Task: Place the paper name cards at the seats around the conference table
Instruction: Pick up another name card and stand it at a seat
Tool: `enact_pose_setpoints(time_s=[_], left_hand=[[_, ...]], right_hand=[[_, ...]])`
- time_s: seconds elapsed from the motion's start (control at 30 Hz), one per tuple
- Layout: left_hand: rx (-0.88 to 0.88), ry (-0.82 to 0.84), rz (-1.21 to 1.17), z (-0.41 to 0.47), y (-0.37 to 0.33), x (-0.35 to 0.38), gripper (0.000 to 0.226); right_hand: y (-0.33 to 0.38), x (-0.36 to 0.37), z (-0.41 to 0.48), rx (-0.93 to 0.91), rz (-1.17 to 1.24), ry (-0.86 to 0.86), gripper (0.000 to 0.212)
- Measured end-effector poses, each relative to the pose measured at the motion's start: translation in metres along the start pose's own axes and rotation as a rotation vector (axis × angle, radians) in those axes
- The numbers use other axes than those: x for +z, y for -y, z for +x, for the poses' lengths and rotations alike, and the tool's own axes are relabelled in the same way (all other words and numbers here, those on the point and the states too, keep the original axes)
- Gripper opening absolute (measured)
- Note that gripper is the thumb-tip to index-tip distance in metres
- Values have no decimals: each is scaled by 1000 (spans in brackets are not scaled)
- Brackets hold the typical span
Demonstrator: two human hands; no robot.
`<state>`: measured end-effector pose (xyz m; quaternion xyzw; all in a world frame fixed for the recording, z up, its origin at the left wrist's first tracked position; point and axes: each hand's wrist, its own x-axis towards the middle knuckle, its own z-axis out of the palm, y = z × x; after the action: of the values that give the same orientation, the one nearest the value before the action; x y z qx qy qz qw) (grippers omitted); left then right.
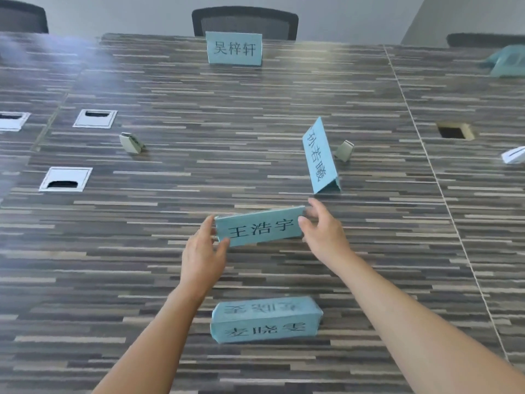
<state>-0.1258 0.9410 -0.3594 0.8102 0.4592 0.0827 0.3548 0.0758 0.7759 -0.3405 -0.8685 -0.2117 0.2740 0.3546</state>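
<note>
Left hand (203, 251) and right hand (324, 231) each pinch one end of the held name card (260, 227) above the conference table (199, 172); fingers closed on the paper.

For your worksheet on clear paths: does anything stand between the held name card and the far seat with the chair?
Nothing visible: bare table lies between the held card and the chair, though another card already stands there.

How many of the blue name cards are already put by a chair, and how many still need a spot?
One looks done: the far card stands in front of a chair. The left hand and right hand hold the middle card by its ends. Left: the sideways card mid-table, and maybe the near card, since no seat shows there. More blue paper lies far right, too blurry to count.
</note>
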Motion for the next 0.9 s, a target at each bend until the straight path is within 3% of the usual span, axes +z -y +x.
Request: enact_pose_setpoints(time_s=[0.23, 0.47, 0.67, 0.9], left_hand=[[50, -132, -41, 7, -3, 12, 41], [131, -185, -31, -20, -63, 5, 29], [304, -127, 0, -103, -175, 84, 28], [359, 0, -12, -205, -278, 204, 23]], right_hand=[[0, 15, 20, -42, 23, -34, 28], [-16, -49, -18, -103, 105, -107, 26], [-118, -181, -86, -120, 92, -201, 28], [-251, -315, -150, -76, 82, -264, 27]])
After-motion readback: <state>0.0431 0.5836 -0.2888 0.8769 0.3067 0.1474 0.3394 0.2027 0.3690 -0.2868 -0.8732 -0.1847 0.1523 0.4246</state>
